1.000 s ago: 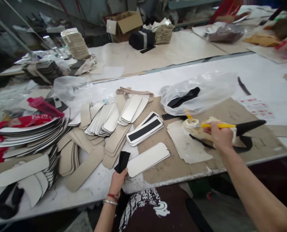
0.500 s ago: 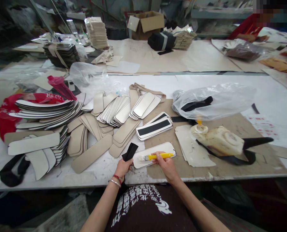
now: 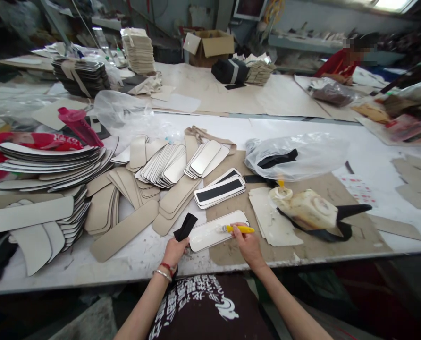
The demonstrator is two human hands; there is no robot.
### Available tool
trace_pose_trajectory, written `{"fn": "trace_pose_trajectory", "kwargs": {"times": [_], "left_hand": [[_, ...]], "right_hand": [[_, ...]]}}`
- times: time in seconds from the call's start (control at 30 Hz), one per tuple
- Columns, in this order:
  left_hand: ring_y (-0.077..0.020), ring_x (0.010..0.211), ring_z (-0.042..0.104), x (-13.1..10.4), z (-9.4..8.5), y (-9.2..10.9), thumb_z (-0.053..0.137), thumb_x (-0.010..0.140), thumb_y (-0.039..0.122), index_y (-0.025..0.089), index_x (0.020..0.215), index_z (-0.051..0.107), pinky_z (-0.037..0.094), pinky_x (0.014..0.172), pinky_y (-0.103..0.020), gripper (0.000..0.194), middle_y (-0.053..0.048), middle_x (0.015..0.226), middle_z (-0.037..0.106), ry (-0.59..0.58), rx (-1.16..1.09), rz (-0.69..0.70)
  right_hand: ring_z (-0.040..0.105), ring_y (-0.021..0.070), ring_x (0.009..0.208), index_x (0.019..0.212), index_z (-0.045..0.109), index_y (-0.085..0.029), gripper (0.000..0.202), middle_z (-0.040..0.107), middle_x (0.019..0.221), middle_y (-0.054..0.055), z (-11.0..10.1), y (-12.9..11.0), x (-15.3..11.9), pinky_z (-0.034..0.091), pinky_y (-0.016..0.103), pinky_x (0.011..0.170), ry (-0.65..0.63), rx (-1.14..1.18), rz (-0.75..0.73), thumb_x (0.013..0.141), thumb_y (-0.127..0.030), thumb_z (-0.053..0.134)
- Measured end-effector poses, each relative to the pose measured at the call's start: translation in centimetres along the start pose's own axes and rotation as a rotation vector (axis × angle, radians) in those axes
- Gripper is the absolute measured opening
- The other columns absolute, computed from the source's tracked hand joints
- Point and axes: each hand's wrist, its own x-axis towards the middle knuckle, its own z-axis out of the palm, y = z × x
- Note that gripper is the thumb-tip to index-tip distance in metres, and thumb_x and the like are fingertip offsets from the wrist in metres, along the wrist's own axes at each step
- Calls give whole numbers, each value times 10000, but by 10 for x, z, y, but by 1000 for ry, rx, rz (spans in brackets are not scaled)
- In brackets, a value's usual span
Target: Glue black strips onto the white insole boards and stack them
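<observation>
A rounded white panel (image 3: 206, 236) lies flat before me, with a wet-looking streak along its middle. My right hand (image 3: 248, 243) is closed round the yellow handle of a paintbrush (image 3: 241, 229), whose bristles touch the panel. Black strips (image 3: 185, 226) stick up from my left hand (image 3: 177, 250), which is closed on them at the panel's left end. Just behind lie a few white panels bearing a black strip (image 3: 220, 190). On the right, a cut-open plastic container (image 3: 307, 203) rests on its side, with a yellow piece standing in its mouth.
Stacks of beige and white panels (image 3: 161, 165) spread over the left. Beside the container lie pale sheets (image 3: 272, 217) on brown board. A clear plastic bag (image 3: 302, 151) holds black material. Another person in red (image 3: 334, 66) is at the far right, behind a second table.
My right hand has drawn the brush to the right along the panel. The left hand still holds the black strips. My view has shifted slightly right and up.
</observation>
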Motion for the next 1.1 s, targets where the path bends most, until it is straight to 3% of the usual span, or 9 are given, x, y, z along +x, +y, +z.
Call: {"fn": "trace_pose_trajectory", "kwargs": {"times": [0.27, 0.5, 0.63, 0.77, 0.87, 0.93, 1.1], "left_hand": [[-97, 326, 366, -1, -1, 1, 600, 625, 324, 137, 549, 552, 267, 350, -228, 207, -3, 367, 479, 19, 33, 24], [-102, 360, 381, -3, 0, 3, 578, 584, 410, 135, 541, 552, 270, 382, -239, 279, -8, 397, 488, 23, 51, 26], [-107, 378, 391, -3, 0, 1, 583, 563, 455, 130, 547, 559, 274, 391, -243, 326, -13, 413, 496, 18, 54, 25], [-109, 381, 397, 0, -1, -3, 581, 554, 470, 127, 552, 568, 277, 389, -245, 343, -26, 436, 521, 8, 50, 35], [-111, 376, 395, 1, -1, -4, 580, 552, 466, 127, 539, 567, 280, 385, -246, 339, -23, 425, 510, 3, 46, 42], [-113, 376, 400, 0, -1, -4, 582, 553, 467, 128, 544, 569, 288, 383, -247, 340, -24, 431, 516, 1, 39, 45], [-117, 382, 420, -3, -1, -2, 601, 563, 449, 125, 581, 578, 314, 383, -247, 325, -28, 453, 535, 5, 16, 44]], "right_hand": [[612, 203, 803, 896, 595, -152, 336, 653, 877, 95, -45, 16, 19, 474, 328, 753, 205, -325, -232, 854, -415, 390], [601, 181, 847, 943, 577, -162, 238, 638, 889, 85, -61, 16, 24, 487, 326, 794, 249, -407, -433, 880, -311, 402], [593, 192, 898, 992, 563, -162, 197, 632, 935, 99, -53, 19, 20, 493, 352, 824, 203, -484, -576, 879, -235, 418], [593, 210, 900, 988, 567, -156, 186, 638, 914, 110, -23, 9, 1, 508, 362, 805, 129, -572, -663, 870, -179, 425], [591, 190, 891, 1004, 556, -159, 187, 636, 912, 102, -4, -8, -14, 519, 331, 797, 31, -488, -711, 866, -167, 430], [582, 181, 919, 1039, 542, -159, 204, 630, 944, 100, -2, -15, -17, 515, 323, 817, 0, -430, -727, 864, -162, 437], [576, 225, 954, 1027, 575, -161, 228, 632, 967, 123, -14, -5, -5, 496, 411, 839, 118, -512, -631, 862, -166, 417]]}}
